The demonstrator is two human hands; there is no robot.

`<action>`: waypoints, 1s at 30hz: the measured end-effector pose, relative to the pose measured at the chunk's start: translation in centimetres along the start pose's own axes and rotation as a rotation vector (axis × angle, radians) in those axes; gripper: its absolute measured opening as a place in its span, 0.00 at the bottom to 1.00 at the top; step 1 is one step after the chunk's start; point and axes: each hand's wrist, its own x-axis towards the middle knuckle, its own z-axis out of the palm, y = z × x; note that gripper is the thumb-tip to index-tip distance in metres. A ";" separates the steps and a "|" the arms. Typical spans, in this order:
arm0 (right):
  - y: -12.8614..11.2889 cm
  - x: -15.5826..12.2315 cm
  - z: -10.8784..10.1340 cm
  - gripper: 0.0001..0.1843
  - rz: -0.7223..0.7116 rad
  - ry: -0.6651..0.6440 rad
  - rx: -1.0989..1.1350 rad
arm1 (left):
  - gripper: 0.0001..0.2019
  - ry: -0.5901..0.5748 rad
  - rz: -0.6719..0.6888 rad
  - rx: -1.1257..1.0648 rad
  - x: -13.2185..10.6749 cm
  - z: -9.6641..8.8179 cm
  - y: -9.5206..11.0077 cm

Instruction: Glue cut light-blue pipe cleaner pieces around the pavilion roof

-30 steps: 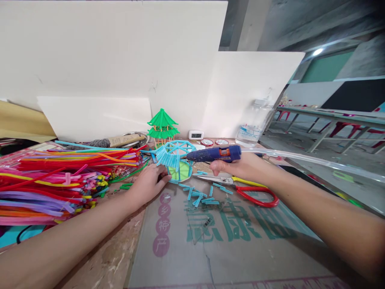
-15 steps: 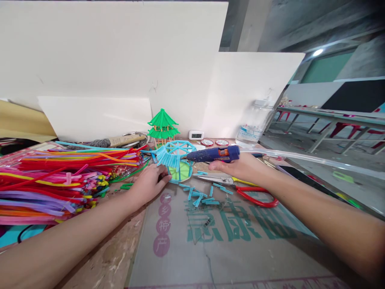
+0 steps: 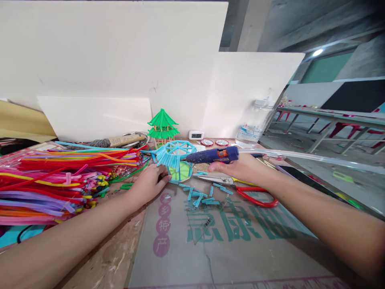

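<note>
My right hand (image 3: pixel 240 167) is closed round a blue glue gun (image 3: pixel 212 155) with a clear glue stick trailing to the right. Its nozzle points left at a light blue pipe-cleaner roof frame (image 3: pixel 173 154). My left hand (image 3: pixel 149 182) rests on the table with its fingers pinched on the lower edge of that frame, beside a green disc (image 3: pixel 181 171). Several short blue pipe-cleaner pieces (image 3: pixel 200 195) lie in front of the frame on a grey printed sheet (image 3: pixel 222 237).
A big pile of coloured pipe cleaners (image 3: pixel 60 176) fills the left. Red and yellow scissors (image 3: pixel 245 188) lie under my right wrist. A green pavilion model (image 3: pixel 163 125), a small clock (image 3: pixel 196 135), a water bottle (image 3: pixel 254 122) and white boards (image 3: pixel 120 60) stand behind.
The glue gun and my right hand have shifted slightly left, toward the blue frame. My left hand has stayed in place.
</note>
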 end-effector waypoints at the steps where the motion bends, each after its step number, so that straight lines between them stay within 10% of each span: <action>1: -0.1 0.0 0.0 0.17 0.013 0.008 -0.007 | 0.13 -0.001 -0.002 0.001 0.0 0.0 0.0; 30: 0.1 0.1 0.0 0.20 0.017 0.002 0.018 | 0.13 0.001 -0.001 -0.005 -0.1 -0.1 0.2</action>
